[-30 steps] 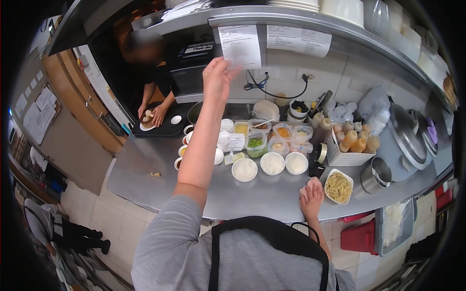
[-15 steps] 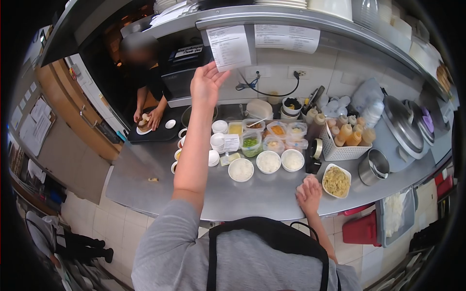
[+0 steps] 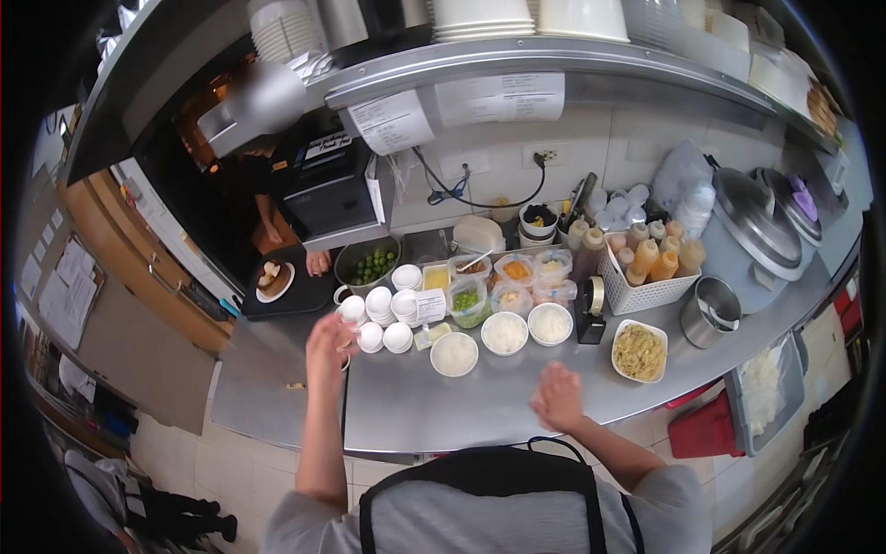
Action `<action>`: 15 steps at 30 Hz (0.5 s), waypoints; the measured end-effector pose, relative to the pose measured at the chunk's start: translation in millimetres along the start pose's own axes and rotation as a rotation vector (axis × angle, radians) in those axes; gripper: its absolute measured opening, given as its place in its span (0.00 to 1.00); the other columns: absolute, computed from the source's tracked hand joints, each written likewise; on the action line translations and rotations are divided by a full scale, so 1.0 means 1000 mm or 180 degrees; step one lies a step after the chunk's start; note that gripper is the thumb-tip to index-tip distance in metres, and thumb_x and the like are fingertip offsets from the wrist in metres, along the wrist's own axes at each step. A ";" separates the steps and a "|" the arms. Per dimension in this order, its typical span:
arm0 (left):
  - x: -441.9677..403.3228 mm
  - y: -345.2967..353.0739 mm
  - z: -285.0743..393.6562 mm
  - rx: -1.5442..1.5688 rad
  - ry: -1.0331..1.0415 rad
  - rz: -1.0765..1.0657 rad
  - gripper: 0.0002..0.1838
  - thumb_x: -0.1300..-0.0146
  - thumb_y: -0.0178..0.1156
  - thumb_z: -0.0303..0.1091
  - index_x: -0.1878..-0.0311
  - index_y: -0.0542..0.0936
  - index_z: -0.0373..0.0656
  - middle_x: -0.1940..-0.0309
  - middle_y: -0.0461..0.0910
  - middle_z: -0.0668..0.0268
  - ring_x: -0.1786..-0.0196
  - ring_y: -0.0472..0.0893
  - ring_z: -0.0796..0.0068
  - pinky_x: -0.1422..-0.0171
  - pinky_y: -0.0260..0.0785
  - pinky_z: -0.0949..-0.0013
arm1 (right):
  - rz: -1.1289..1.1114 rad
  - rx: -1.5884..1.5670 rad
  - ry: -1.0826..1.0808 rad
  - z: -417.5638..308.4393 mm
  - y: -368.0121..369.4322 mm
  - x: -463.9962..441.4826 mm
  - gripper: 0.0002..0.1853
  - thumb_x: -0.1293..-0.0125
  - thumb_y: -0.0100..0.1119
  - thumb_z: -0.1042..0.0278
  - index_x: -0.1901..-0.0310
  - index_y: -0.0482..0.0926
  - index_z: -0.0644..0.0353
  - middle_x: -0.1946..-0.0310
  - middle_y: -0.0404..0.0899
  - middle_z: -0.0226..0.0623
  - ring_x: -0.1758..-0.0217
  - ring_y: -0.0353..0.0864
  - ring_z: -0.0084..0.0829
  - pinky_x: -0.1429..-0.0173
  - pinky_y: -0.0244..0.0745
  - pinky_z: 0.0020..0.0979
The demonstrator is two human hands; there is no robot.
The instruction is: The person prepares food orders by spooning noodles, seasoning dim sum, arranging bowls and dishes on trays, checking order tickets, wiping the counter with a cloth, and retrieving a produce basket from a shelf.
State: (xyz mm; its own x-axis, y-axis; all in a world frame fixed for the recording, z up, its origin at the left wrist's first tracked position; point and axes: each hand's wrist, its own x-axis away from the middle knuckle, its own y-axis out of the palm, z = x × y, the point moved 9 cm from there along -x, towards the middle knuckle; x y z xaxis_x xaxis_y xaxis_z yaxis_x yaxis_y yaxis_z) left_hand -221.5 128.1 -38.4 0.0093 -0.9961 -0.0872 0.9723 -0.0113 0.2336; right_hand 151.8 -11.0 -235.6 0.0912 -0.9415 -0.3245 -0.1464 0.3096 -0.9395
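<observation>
One white bottle basket (image 3: pixel 650 297) is seen; to its left, three rice bowls (image 3: pixel 506 352) and one bowl of green fruit (image 3: pixel 341 270) are counted; in front of it, one bowl of yellowish food (image 3: pixel 637 379); to its right, one metal pot (image 3: pixel 704 332) and two large lids (image 3: pixel 755 226)

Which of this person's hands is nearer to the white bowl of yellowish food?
Right. The right hand is just left of the bowl, apart from it. The left hand is much farther left, by the small white cups.
</observation>
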 end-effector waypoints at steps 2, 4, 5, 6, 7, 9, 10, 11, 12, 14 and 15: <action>0.022 -0.011 -0.031 -0.0069 -0.0296 0.0047 0.14 0.39 0.47 0.35 0.52 0.69 0.40 0.61 0.77 0.59 0.62 0.78 0.70 0.64 0.72 0.69 | -0.0411 -0.0440 -0.0717 -0.060 0.016 -0.014 0.33 0.46 0.51 0.46 0.45 0.63 0.63 0.40 0.55 0.52 0.36 0.51 0.49 0.38 0.44 0.52; 0.042 -0.007 -0.064 -0.0062 -0.0563 -0.0051 0.14 0.38 0.47 0.37 0.52 0.69 0.41 0.61 0.77 0.59 0.62 0.78 0.70 0.63 0.72 0.70 | -0.0630 -0.0963 -0.1391 -0.123 0.033 -0.021 0.32 0.44 0.48 0.46 0.44 0.63 0.62 0.40 0.56 0.50 0.35 0.51 0.46 0.37 0.43 0.50; 0.050 0.000 -0.078 -0.0061 -0.0686 -0.0109 0.14 0.38 0.47 0.37 0.52 0.70 0.41 0.61 0.77 0.58 0.62 0.79 0.70 0.63 0.72 0.70 | -0.0655 -0.1100 -0.1721 -0.154 0.038 -0.024 0.32 0.43 0.47 0.45 0.44 0.63 0.62 0.40 0.57 0.48 0.35 0.51 0.45 0.37 0.43 0.49; 0.054 0.010 -0.087 -0.0071 -0.0695 -0.0134 0.14 0.38 0.47 0.37 0.52 0.70 0.41 0.61 0.77 0.58 0.62 0.79 0.70 0.63 0.72 0.70 | -0.0455 -0.1210 -0.2013 -0.180 0.035 -0.027 0.30 0.43 0.47 0.46 0.44 0.64 0.60 0.41 0.57 0.47 0.36 0.52 0.43 0.37 0.45 0.48; 0.060 0.023 -0.099 -0.0075 -0.0873 -0.0321 0.13 0.38 0.48 0.36 0.53 0.70 0.40 0.61 0.77 0.58 0.63 0.79 0.70 0.63 0.72 0.70 | -0.0256 -0.1322 -0.2303 -0.201 0.031 -0.028 0.29 0.42 0.47 0.47 0.45 0.65 0.59 0.41 0.58 0.46 0.36 0.53 0.41 0.38 0.48 0.47; 0.067 0.040 -0.113 -0.0086 -0.1077 -0.0525 0.12 0.38 0.49 0.35 0.54 0.71 0.40 0.62 0.77 0.59 0.63 0.79 0.71 0.63 0.72 0.71 | -0.0131 -0.1419 -0.2432 -0.221 0.037 -0.040 0.27 0.42 0.46 0.48 0.46 0.65 0.58 0.41 0.58 0.44 0.36 0.53 0.41 0.38 0.49 0.46; 0.067 0.050 -0.116 -0.0199 -0.1098 -0.0690 0.11 0.39 0.51 0.33 0.56 0.72 0.39 0.63 0.78 0.59 0.64 0.79 0.71 0.63 0.71 0.72 | -0.0003 -0.1494 -0.2585 -0.223 0.034 -0.042 0.26 0.41 0.46 0.49 0.46 0.65 0.57 0.41 0.58 0.43 0.36 0.53 0.40 0.38 0.50 0.45; 0.066 0.060 -0.118 -0.0301 -0.1116 -0.0858 0.09 0.40 0.52 0.31 0.58 0.73 0.38 0.64 0.78 0.58 0.65 0.79 0.72 0.63 0.71 0.72 | -0.0010 -0.1479 -0.2554 -0.216 0.036 -0.042 0.26 0.41 0.46 0.49 0.46 0.65 0.57 0.41 0.58 0.43 0.36 0.53 0.40 0.38 0.50 0.45; 0.063 0.063 -0.122 -0.0288 -0.1136 -0.0887 0.09 0.40 0.52 0.31 0.58 0.73 0.38 0.64 0.78 0.58 0.65 0.79 0.72 0.63 0.71 0.72 | 0.0016 -0.1393 -0.2449 -0.206 0.033 -0.044 0.26 0.42 0.46 0.49 0.46 0.65 0.57 0.41 0.59 0.42 0.37 0.55 0.39 0.39 0.51 0.44; 0.055 0.065 -0.126 -0.0371 -0.1098 -0.0971 0.07 0.42 0.53 0.27 0.61 0.75 0.37 0.68 0.79 0.59 0.68 0.78 0.73 0.63 0.71 0.73 | -0.0266 -0.1244 -0.2033 -0.175 0.026 -0.053 0.25 0.43 0.47 0.50 0.47 0.65 0.57 0.42 0.61 0.40 0.40 0.60 0.38 0.43 0.55 0.44; 0.054 0.068 -0.125 -0.0370 -0.1116 -0.0997 0.07 0.42 0.53 0.27 0.61 0.75 0.37 0.68 0.79 0.59 0.68 0.78 0.73 0.63 0.71 0.73 | -0.0564 -0.1169 -0.1719 -0.148 0.019 -0.057 0.25 0.43 0.48 0.52 0.48 0.65 0.57 0.44 0.62 0.39 0.43 0.62 0.37 0.45 0.56 0.44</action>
State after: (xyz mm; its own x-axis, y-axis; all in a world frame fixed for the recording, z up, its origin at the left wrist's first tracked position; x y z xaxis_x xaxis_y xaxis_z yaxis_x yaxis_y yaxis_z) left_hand -125.8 84.6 -148.2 -0.3478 -0.9159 0.2003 0.9356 -0.3255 0.1366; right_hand -1.6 28.9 -218.5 0.6101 -0.7457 -0.2677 -0.4003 0.0014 -0.9164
